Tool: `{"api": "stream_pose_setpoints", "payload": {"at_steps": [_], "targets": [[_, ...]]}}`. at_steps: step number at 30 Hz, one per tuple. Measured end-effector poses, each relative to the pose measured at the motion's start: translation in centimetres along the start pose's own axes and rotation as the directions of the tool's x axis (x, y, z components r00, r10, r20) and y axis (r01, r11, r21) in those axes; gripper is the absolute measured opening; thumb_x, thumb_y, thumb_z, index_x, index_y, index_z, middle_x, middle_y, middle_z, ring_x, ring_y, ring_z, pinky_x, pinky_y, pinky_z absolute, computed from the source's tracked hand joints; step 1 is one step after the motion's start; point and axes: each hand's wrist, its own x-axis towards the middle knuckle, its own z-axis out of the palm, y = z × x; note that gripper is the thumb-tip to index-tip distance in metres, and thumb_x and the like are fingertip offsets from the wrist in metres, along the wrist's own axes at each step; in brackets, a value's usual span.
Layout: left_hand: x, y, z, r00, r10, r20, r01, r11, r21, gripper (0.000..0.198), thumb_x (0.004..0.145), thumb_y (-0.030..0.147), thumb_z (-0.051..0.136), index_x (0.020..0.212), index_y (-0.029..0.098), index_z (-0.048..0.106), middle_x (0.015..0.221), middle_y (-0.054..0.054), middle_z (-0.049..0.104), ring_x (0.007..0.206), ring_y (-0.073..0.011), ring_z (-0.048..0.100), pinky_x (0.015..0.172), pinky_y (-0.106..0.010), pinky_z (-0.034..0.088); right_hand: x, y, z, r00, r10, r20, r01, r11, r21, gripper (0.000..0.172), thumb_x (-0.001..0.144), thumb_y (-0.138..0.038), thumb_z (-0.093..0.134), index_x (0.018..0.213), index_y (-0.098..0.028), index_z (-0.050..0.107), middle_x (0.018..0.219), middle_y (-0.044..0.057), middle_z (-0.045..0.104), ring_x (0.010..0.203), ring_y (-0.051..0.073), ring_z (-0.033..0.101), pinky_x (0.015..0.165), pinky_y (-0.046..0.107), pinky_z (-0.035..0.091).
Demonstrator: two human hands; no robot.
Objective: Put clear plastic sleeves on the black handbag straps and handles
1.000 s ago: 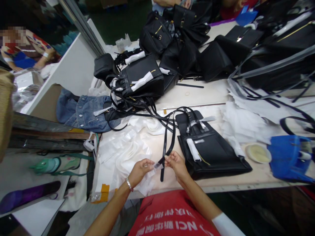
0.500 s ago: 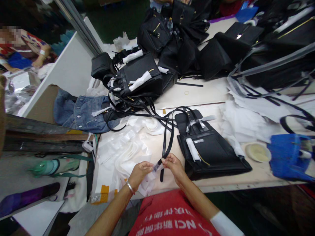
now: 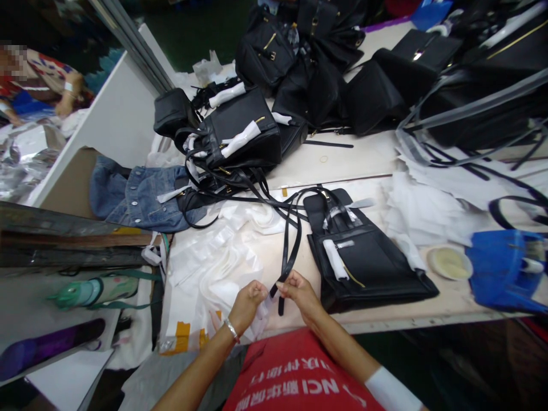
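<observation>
The black strap [image 3: 291,254] of a black leather backpack [image 3: 377,265] hangs down toward me, its end pinched by my right hand [image 3: 302,294]. My left hand [image 3: 247,307] is closed at the fingertips just left of the strap's end. A faint piece of clear plastic film [image 3: 266,304] shows by those left fingertips, hard to make out against the white sheets. Another strap end [image 3: 281,306] dangles below my right fingers. The backpack lies flat on the table to the right, with white wrap [image 3: 336,260] around its zipper pull.
Thin white sheets [image 3: 218,268] spread over the table's left side. Wrapped black bags [image 3: 244,128] and a denim garment [image 3: 141,197] lie beyond. At right are a white paper stack [image 3: 423,205], a round dish [image 3: 450,264] and a blue container [image 3: 496,268]. Another person [image 3: 47,80] sits far left.
My left hand has drawn slightly left and down from the strap's end. The clear film that covered this end earlier now appears off it. My right hand keeps its pinch.
</observation>
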Motion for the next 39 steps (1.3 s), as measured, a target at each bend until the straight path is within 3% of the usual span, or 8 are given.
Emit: {"api": "stream_pose_setpoints", "payload": {"at_steps": [4, 9, 16, 24, 28, 33, 36, 39], "targets": [[-0.2, 0.3, 0.0, 0.998, -0.035, 0.043, 0.038, 0.997, -0.071, 0.025, 0.075, 0.032, 0.059, 0.093, 0.016, 0.055, 0.056, 0.006, 0.051, 0.045, -0.0054, 0.037, 0.044, -0.017, 0.027, 0.2, -0.2, -0.2, 1.0, -0.016, 0.012, 0.016, 1.0, 0.026, 0.03, 0.065, -0.038, 0.073, 0.074, -0.018, 0.053, 0.063, -0.003, 0.054, 0.056, 0.01, 0.048, 0.056, 0.023, 0.039], [0.2, -0.1, 0.1, 0.998, -0.067, 0.001, 0.067, 0.992, -0.11, 0.02, 0.069, 0.03, 0.064, 0.074, 0.014, 0.054, 0.054, 0.005, 0.052, 0.046, -0.006, 0.041, 0.044, -0.017, 0.029, 0.1, -0.1, -0.2, 0.999, -0.032, 0.01, 0.032, 0.999, 0.026, 0.028, 0.066, -0.036, 0.073, 0.074, -0.018, 0.052, 0.065, -0.004, 0.054, 0.057, 0.009, 0.049, 0.058, 0.023, 0.041], [0.1, 0.0, 0.6, 0.998, -0.038, -0.05, 0.03, 0.989, -0.145, 0.02, 0.071, 0.032, 0.063, 0.071, 0.016, 0.051, 0.054, 0.006, 0.05, 0.046, -0.0059, 0.039, 0.044, -0.017, 0.028, -0.1, -0.1, -0.6, 1.0, -0.029, 0.01, 0.029, 1.0, 0.01, 0.028, 0.066, -0.035, 0.072, 0.078, -0.018, 0.054, 0.065, -0.004, 0.053, 0.058, 0.01, 0.049, 0.057, 0.022, 0.038], [0.6, 0.2, 1.4, 0.997, 0.054, -0.055, -0.055, 0.998, -0.016, 0.019, 0.074, 0.033, 0.058, 0.07, 0.016, 0.05, 0.054, 0.007, 0.045, 0.049, -0.007, 0.036, 0.049, -0.019, 0.027, -0.7, 0.5, -0.1, 0.995, 0.047, 0.086, -0.042, 0.998, -0.05, 0.037, 0.061, -0.044, 0.075, 0.075, -0.018, 0.054, 0.063, -0.004, 0.054, 0.057, 0.01, 0.049, 0.055, 0.022, 0.038], [0.4, -0.1, 1.3, 0.994, 0.11, -0.026, -0.108, 0.993, 0.053, 0.018, 0.077, 0.034, 0.055, 0.071, 0.017, 0.051, 0.056, 0.006, 0.045, 0.051, -0.0082, 0.037, 0.051, -0.02, 0.028, 0.3, -0.8, -1.0, 0.987, 0.136, 0.086, -0.13, 0.989, -0.076, 0.038, 0.069, -0.053, 0.065, 0.084, -0.019, 0.054, 0.068, -0.002, 0.056, 0.062, 0.012, 0.054, 0.056, 0.023, 0.041], [0.3, 0.1, 1.5, 0.993, 0.115, -0.032, -0.113, 0.991, 0.072, 0.018, 0.078, 0.035, 0.053, 0.072, 0.018, 0.052, 0.056, 0.006, 0.044, 0.051, -0.0086, 0.036, 0.051, -0.02, 0.028, 1.4, -1.2, -1.1, 1.0, 0.01, -0.028, -0.011, 0.999, -0.044, 0.033, 0.07, -0.047, 0.067, 0.076, -0.02, 0.05, 0.057, -0.006, 0.049, 0.051, 0.008, 0.045, 0.048, 0.02, 0.035], [0.5, 0.3, 1.7, 0.992, 0.119, -0.045, -0.116, 0.991, 0.066, 0.019, 0.078, 0.036, 0.053, 0.072, 0.018, 0.052, 0.056, 0.006, 0.044, 0.05, -0.0088, 0.037, 0.05, -0.021, 0.027, 0.6, -0.3, -0.7, 0.999, -0.022, 0.038, 0.025, 0.995, -0.096, 0.033, 0.067, -0.046, 0.069, 0.07, -0.019, 0.05, 0.058, -0.005, 0.049, 0.053, 0.009, 0.046, 0.05, 0.021, 0.036], [0.6, 0.4, 1.8, 0.991, 0.126, -0.053, -0.122, 0.99, 0.075, 0.018, 0.077, 0.035, 0.054, 0.071, 0.018, 0.052, 0.055, 0.006, 0.044, 0.05, -0.009, 0.037, 0.05, -0.021, 0.027, -0.1, 0.2, -0.8, 0.994, 0.059, 0.095, -0.043, 0.986, -0.16, 0.036, 0.065, -0.05, 0.068, 0.072, -0.019, 0.052, 0.059, -0.005, 0.051, 0.054, 0.01, 0.049, 0.049, 0.021, 0.037]]}}
